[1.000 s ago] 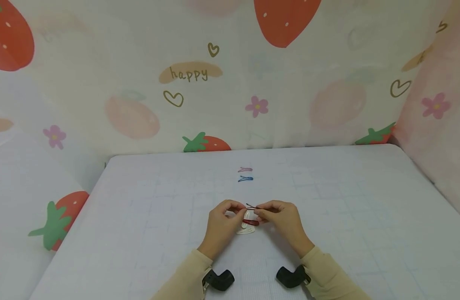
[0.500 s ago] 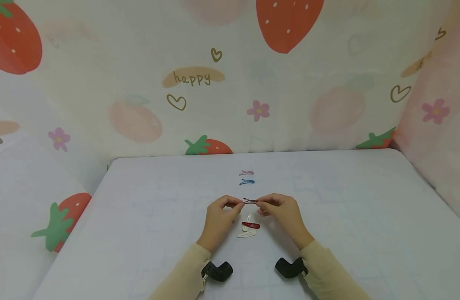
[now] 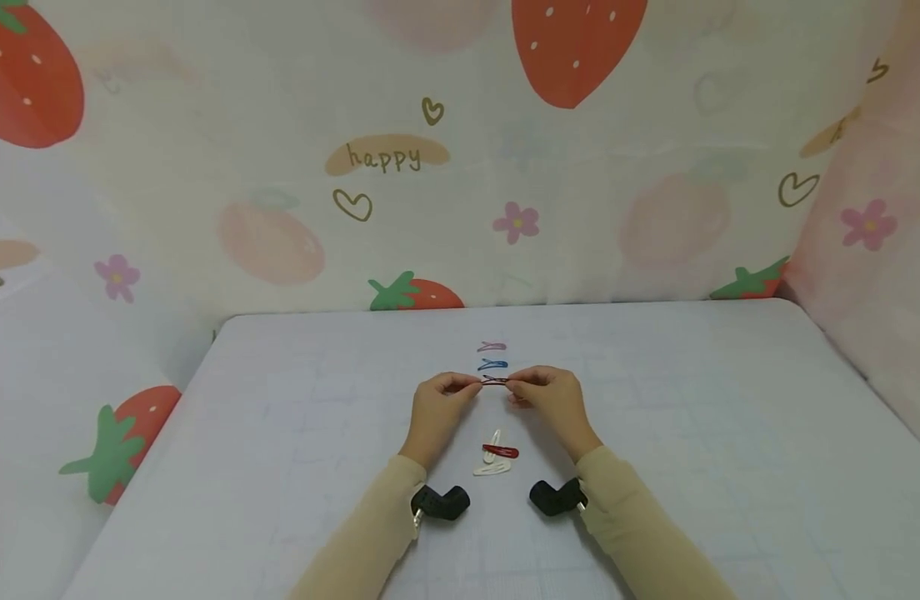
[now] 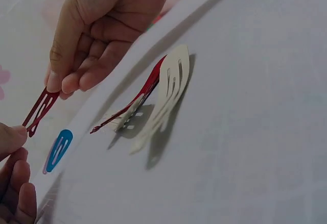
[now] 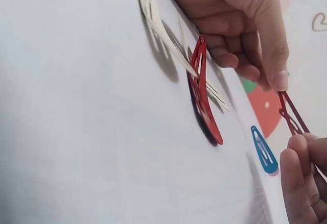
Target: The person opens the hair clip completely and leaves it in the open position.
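Observation:
A dark red snap hair clip is stretched between both hands above the table, its prongs sprung apart. My left hand pinches its left end between thumb and finger, while my right hand pinches the right end. Just beyond it on the table lie a blue hair clip and, farther back, a pink hair clip. Nearer the body is a small pile: a red hair clip over a white hair clip, with another white hair clip in front.
The white table runs back to a wall covering printed with strawberries and flowers. Black wrist-worn devices project inward from both sleeves. A pinkish side panel stands along the right edge.
Both hands have moved forward together, carrying the dark red hair clip from over the pile to just in front of the blue one. The other clips have stayed in place on the table.

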Action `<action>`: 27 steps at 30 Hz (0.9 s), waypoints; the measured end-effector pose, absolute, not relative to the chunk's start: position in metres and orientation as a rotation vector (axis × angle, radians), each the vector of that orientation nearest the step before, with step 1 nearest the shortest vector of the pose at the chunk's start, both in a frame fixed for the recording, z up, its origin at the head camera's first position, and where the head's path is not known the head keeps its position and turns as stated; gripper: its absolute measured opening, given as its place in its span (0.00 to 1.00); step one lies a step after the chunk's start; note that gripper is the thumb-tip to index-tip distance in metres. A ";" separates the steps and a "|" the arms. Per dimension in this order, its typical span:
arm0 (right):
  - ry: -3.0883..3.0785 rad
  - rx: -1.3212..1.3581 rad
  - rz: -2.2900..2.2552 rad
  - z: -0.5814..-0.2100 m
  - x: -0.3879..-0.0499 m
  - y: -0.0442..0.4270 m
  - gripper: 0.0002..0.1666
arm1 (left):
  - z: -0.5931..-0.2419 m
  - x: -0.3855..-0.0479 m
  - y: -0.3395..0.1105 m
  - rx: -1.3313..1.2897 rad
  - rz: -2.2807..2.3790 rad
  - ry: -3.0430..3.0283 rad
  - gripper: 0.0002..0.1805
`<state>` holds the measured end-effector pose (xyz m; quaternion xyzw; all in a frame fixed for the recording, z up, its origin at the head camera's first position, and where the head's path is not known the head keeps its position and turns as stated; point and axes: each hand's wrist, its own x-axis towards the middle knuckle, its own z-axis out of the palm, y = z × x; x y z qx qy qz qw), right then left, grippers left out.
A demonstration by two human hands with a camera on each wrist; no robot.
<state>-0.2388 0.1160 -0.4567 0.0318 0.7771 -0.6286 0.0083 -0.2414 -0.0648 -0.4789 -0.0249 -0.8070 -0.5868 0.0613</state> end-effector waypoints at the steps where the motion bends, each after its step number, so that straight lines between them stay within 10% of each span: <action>1: 2.431 0.116 -1.963 -0.458 -0.241 0.116 0.11 | -0.479 -0.242 -0.065 -0.077 -1.768 -2.449 0.06; 27: 2.411 0.208 -1.832 -0.458 -0.261 0.112 0.09 | -0.482 -0.251 -0.056 -0.074 -1.438 -2.563 0.02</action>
